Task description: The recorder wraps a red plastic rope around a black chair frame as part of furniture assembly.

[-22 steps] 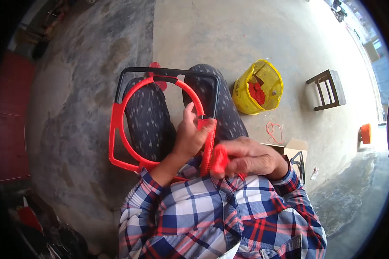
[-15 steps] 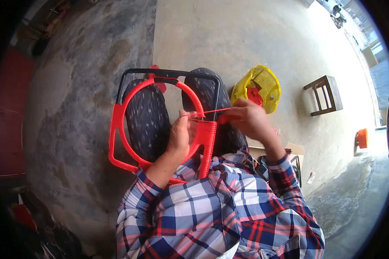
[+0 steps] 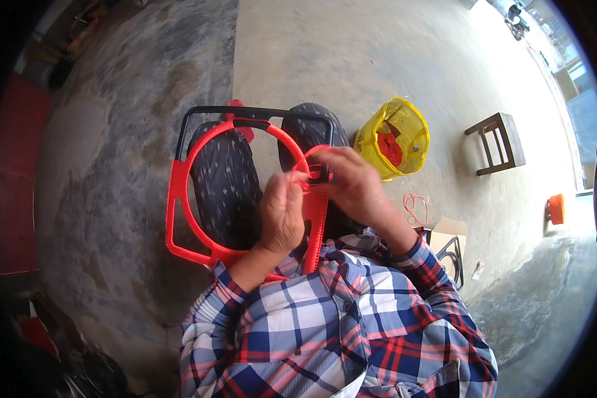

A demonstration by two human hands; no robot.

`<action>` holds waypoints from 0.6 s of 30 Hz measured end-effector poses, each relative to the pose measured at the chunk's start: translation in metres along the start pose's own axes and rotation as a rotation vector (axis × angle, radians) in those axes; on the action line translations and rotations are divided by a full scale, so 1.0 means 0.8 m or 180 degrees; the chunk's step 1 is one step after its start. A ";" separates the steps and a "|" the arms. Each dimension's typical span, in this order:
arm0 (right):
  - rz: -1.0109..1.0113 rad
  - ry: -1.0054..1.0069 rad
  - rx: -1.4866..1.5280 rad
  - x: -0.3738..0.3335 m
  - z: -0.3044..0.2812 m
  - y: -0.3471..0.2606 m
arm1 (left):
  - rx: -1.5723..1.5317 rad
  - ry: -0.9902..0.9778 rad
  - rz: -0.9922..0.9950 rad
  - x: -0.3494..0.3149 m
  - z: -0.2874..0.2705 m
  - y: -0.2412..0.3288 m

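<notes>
Across my lap lies a black rectangular frame with a round inner ring [image 3: 177, 182]. Red cord is wound tightly over much of it, while its far bar stays bare black. My left hand [image 3: 282, 215] is closed in a pinch on the red cord at the ring's right side. Opposite it, my right hand [image 3: 355, 186] has its fingers curled around the same cord [image 3: 317, 150], which loops between the hands near the frame's right bar. The fingers hide part of the wrapping there.
Ahead on the right stands a yellow bin [image 3: 426, 136] holding a red bundle [image 3: 389, 149]. Loose red cord [image 3: 414, 209] lies on the floor beside a cardboard box [image 3: 448, 227]. Farther right are a dark wooden stool [image 3: 509, 142] and an orange object [image 3: 556, 209].
My right hand has come left, closer to my left hand. The cord, stretched straight between them before, now bends in a loop at the frame's right bar.
</notes>
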State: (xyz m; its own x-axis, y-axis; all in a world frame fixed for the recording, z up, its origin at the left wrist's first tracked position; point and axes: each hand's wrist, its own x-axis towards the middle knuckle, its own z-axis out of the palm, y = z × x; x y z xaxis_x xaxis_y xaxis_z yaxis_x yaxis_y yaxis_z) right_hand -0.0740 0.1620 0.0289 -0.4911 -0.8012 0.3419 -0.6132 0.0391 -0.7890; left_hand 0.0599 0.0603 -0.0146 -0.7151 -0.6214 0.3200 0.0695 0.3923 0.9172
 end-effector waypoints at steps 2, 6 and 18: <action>-0.0145 -0.0539 0.0177 -0.004 0.012 0.015 | -0.0445 -0.0075 -0.0184 -0.006 0.000 -0.004; 0.0129 -0.0713 0.1180 -0.011 -0.011 0.039 | -0.1805 0.0210 -0.1030 -0.003 -0.001 -0.003; 0.1175 0.0682 0.3282 -0.048 -0.125 0.119 | -0.3318 -0.0230 -0.2703 0.009 0.000 -0.018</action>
State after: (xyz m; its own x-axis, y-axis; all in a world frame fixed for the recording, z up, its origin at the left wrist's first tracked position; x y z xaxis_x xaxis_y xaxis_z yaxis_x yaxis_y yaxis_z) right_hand -0.1756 0.2566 -0.0084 -0.6947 -0.7193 0.0014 0.3507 -0.3404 -0.8725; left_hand 0.0537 0.0502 -0.0251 -0.8333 -0.3635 -0.4165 0.0595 -0.8080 0.5861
